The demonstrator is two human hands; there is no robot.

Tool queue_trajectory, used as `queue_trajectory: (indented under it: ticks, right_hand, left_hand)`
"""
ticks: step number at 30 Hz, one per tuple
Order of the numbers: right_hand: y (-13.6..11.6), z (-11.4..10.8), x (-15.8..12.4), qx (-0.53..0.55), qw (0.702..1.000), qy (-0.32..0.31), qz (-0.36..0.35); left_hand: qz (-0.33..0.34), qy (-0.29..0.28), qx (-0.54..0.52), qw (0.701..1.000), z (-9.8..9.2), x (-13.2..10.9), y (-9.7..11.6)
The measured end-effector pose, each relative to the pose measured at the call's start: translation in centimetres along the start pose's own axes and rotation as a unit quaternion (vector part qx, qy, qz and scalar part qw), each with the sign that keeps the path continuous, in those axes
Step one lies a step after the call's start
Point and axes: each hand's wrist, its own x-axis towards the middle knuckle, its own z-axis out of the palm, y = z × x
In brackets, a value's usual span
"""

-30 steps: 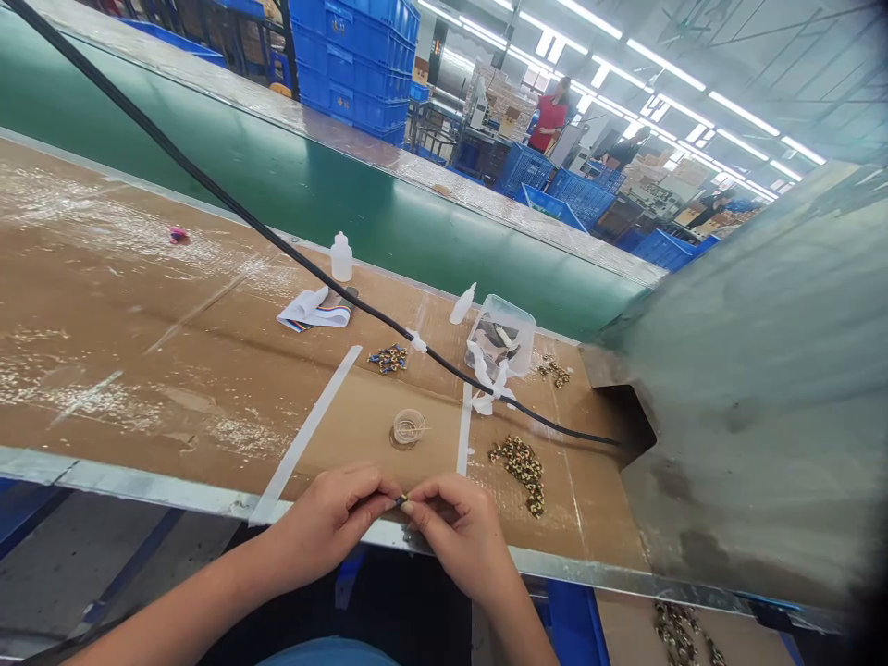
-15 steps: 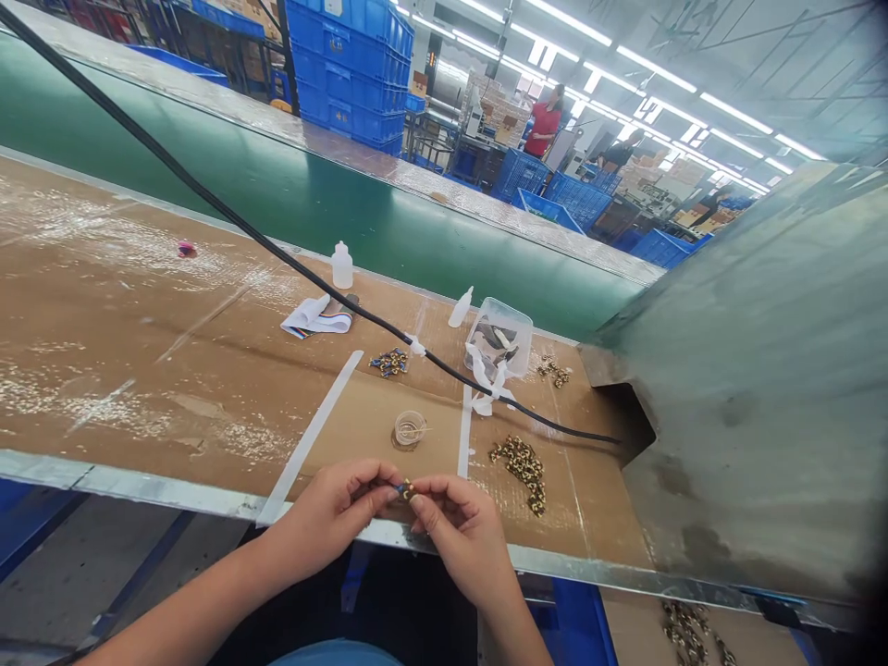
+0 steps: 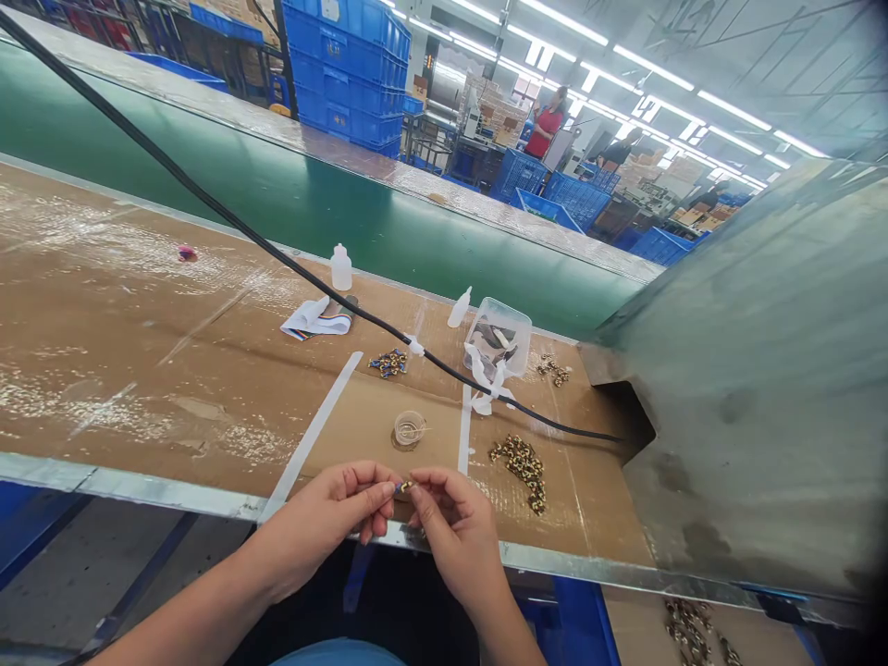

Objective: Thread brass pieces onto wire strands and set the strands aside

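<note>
Head view: small bead piece (image 3: 404,486), blue end pointing left, between hands (image 3: 326,527).

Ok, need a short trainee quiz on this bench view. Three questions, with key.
1. What do the left hand and right hand pinch between their fingertips?
2. True or false: the small clear cup stands between the two white tape strips on the cardboard.
3. What lies just right of the right-hand tape strip?
A. a pile of gold-and-black pieces
B. a folded ribbon
C. a pink lump

Key:
1. A small gold-coloured piece
2. True
3. A
</note>
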Motion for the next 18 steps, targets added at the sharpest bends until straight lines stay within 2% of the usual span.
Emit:
queue_trajectory:
  ticks: [4, 18]
  right_hand:
    - [0.09, -0.02, 0.14, -0.033, 0.999, -0.009, -0.007]
    - [-0.09, 0.17, 0.3, -0.021, 0.999, -0.036, 0.015]
  left_hand:
    - [-0.006, -0.017, -0.021, 1.0, 0.19, 0.15, 0.03]
    - [-0.018, -0.02, -0.017, 0.999, 0.18, 0.41, -0.78]
